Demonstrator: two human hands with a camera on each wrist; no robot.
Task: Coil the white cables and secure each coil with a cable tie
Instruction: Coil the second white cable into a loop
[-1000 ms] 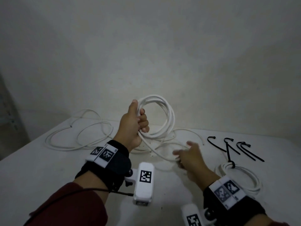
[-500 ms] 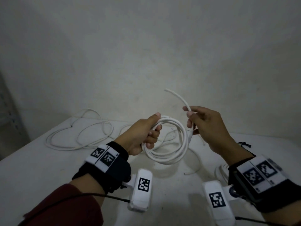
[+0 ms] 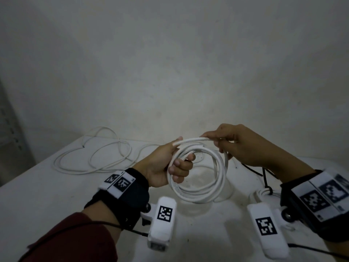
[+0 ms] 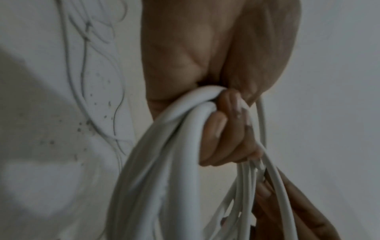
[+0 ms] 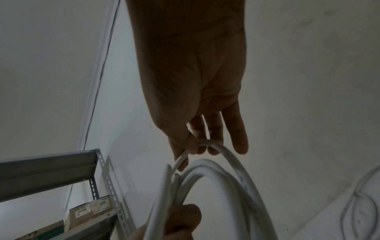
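My left hand [image 3: 177,154] grips a coil of white cable [image 3: 200,193] above the table, fingers curled through the loops and thumb on top. In the left wrist view the coil [image 4: 156,162] hangs from those fingers [image 4: 224,134]. My right hand [image 3: 213,141] pinches the cable's last strand at the coil's upper right and lays it across the top towards my left thumb. The right wrist view shows this pinch [image 5: 193,146] on the strand [image 5: 226,159]. A loose white cable [image 3: 94,157] sprawls at the table's back left. Black cable ties [image 3: 253,170] lie behind my right wrist.
A second white coil [image 3: 262,193] bound with a black tie lies on the table [image 3: 47,195] under my right wrist. A grey wall stands just behind the table. A metal shelf rack [image 5: 61,164] holding boxes stands off to the left.
My right hand picked the cable's free end off the table, raised it and brought it down onto the coil's top. My left hand tilted the coil from upright to flatter.
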